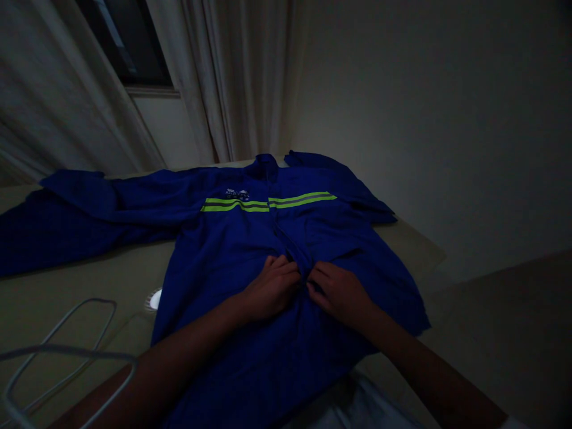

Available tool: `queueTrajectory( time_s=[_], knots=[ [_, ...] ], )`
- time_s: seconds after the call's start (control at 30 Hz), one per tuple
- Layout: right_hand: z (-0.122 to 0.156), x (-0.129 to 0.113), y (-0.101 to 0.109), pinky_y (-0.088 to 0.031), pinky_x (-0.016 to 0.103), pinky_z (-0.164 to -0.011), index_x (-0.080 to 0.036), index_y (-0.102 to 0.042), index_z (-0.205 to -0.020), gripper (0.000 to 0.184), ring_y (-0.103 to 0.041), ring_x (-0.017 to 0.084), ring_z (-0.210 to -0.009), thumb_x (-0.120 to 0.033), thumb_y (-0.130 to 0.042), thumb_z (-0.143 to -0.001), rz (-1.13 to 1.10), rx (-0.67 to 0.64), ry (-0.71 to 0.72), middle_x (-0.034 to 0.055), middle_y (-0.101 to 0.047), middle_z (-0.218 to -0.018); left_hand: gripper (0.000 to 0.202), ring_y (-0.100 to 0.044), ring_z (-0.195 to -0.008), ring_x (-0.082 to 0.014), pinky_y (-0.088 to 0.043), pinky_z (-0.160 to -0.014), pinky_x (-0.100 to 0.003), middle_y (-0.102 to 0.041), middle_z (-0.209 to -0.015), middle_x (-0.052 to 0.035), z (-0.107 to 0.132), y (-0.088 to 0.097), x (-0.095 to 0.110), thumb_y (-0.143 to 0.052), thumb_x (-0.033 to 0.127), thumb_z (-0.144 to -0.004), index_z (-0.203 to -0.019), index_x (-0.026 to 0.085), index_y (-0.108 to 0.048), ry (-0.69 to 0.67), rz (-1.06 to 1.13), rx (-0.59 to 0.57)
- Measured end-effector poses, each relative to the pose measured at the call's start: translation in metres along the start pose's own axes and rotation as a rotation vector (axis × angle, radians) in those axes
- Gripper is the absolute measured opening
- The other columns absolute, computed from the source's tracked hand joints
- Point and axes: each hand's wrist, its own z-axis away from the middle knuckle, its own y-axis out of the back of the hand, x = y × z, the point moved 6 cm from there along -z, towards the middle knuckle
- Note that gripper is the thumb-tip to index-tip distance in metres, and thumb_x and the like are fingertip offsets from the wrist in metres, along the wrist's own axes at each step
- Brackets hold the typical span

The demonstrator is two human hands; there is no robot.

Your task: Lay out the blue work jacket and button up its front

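Note:
A dark blue work jacket (250,238) lies spread face up on a beige table (89,280), with its collar at the far end. Two lime-green reflective stripes (301,199) cross its chest, and a small white logo (236,193) sits above the stripe on the left. My left hand (270,289) rests at the jacket's front opening, fingers curled on the fabric edge. My right hand (339,292) pinches the opposite edge close by. Any fastening under my fingers is hidden.
A white cable (67,351) lies in loose loops at the lower left, and a small round white object (154,300) sits by the jacket's edge. Beyond the table hang pale curtains (223,77) beside a window. The table's corner (440,256) drops to the floor on the right.

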Motion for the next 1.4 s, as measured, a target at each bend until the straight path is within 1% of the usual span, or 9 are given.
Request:
queueTrajectory(
  time_s=[0.13,0.27,0.33,0.5,0.7,0.87,0.97,1.2,1.4],
  knots=[
    [0.002,0.009,0.000,-0.049,0.030,-0.080,-0.020,-0.067,-0.096,0.007,-0.067,0.019,-0.090,-0.014,-0.063,-0.096,-0.197,0.088,-0.019,0.0049,-0.069,-0.100,0.009,-0.050,-0.099,-0.0220,-0.031,-0.083,-0.041,-0.065,-0.104,-0.0022,0.001,0.002,0.001,-0.053,0.019,-0.103,-0.100,0.022,-0.061,0.039,0.051,0.018],
    [0.008,0.022,0.009,-0.051,0.031,-0.082,-0.021,-0.064,-0.098,0.022,-0.067,0.019,-0.090,-0.003,-0.059,-0.087,-0.431,0.306,-0.060,0.0041,-0.067,-0.099,0.010,-0.051,-0.099,-0.0232,-0.030,-0.084,-0.041,-0.065,-0.103,-0.0023,0.002,0.003,-0.001,-0.058,0.024,-0.100,-0.108,0.023,-0.064,0.074,0.071,0.062],
    [0.012,0.023,0.012,-0.051,0.032,-0.083,-0.022,-0.064,-0.096,0.021,-0.067,0.020,-0.091,-0.004,-0.059,-0.086,-0.477,0.358,-0.060,0.0044,-0.067,-0.099,0.010,-0.051,-0.099,-0.0237,-0.029,-0.085,-0.042,-0.066,-0.100,-0.0021,0.002,0.004,-0.002,-0.059,0.027,-0.100,-0.106,0.024,-0.066,0.077,0.050,0.082],
    [0.015,0.011,0.006,-0.053,0.033,-0.084,-0.022,-0.067,-0.099,0.010,-0.069,0.021,-0.094,-0.015,-0.067,-0.093,-0.514,0.253,-0.008,0.0046,-0.069,-0.101,0.008,-0.053,-0.098,-0.0237,-0.028,-0.085,-0.042,-0.069,-0.098,-0.0024,0.003,0.005,-0.002,-0.062,0.028,-0.101,-0.105,0.023,-0.067,0.043,0.012,0.110],
    [0.015,0.008,0.000,-0.054,0.032,-0.083,-0.021,-0.069,-0.096,0.011,-0.070,0.020,-0.091,-0.011,-0.067,-0.093,-0.446,0.354,-0.058,0.0044,-0.070,-0.097,0.013,-0.054,-0.098,-0.0226,-0.028,-0.085,-0.042,-0.070,-0.098,-0.0023,0.004,0.004,-0.003,-0.065,0.035,-0.103,-0.101,0.024,-0.071,0.026,-0.004,0.134],
    [0.017,0.001,0.002,-0.054,0.031,-0.083,-0.022,-0.070,-0.096,0.014,-0.071,0.020,-0.093,-0.009,-0.070,-0.090,-0.458,0.274,0.032,0.0045,-0.071,-0.102,0.006,-0.054,-0.100,-0.0225,-0.028,-0.087,-0.042,-0.071,-0.101,-0.0020,0.005,0.002,0.000,-0.067,0.027,-0.101,-0.105,0.026,-0.071,-0.025,-0.072,0.144],
    [0.021,0.003,0.004,-0.055,0.030,-0.082,-0.022,-0.072,-0.094,0.013,-0.071,0.019,-0.091,-0.010,-0.072,-0.089,-0.451,0.232,-0.004,0.0037,-0.072,-0.103,0.008,-0.054,-0.099,-0.0224,-0.029,-0.087,-0.041,-0.071,-0.102,-0.0021,0.005,0.002,0.002,-0.066,0.030,-0.102,-0.106,0.026,-0.071,-0.049,-0.059,0.150],
    [0.028,-0.004,0.000,-0.057,0.032,-0.083,-0.021,-0.068,-0.095,0.017,-0.071,0.021,-0.095,-0.008,-0.069,-0.085,-0.305,0.386,-0.050,0.0071,-0.069,-0.109,0.013,-0.053,-0.097,-0.0213,-0.029,-0.086,-0.041,-0.071,-0.101,-0.0024,0.005,0.003,0.006,-0.065,0.035,-0.103,-0.103,0.023,-0.071,-0.093,-0.036,0.119],
    [0.029,-0.010,-0.005,-0.057,0.032,-0.077,-0.021,-0.065,-0.090,0.014,-0.070,0.020,-0.087,-0.008,-0.068,-0.087,-0.209,0.356,-0.044,0.0056,-0.068,-0.103,0.007,-0.053,-0.097,-0.0208,-0.030,-0.084,-0.039,-0.071,-0.105,-0.0014,0.007,0.001,0.004,-0.068,0.031,-0.101,-0.104,0.026,-0.073,-0.101,-0.034,0.134]
  ],
)
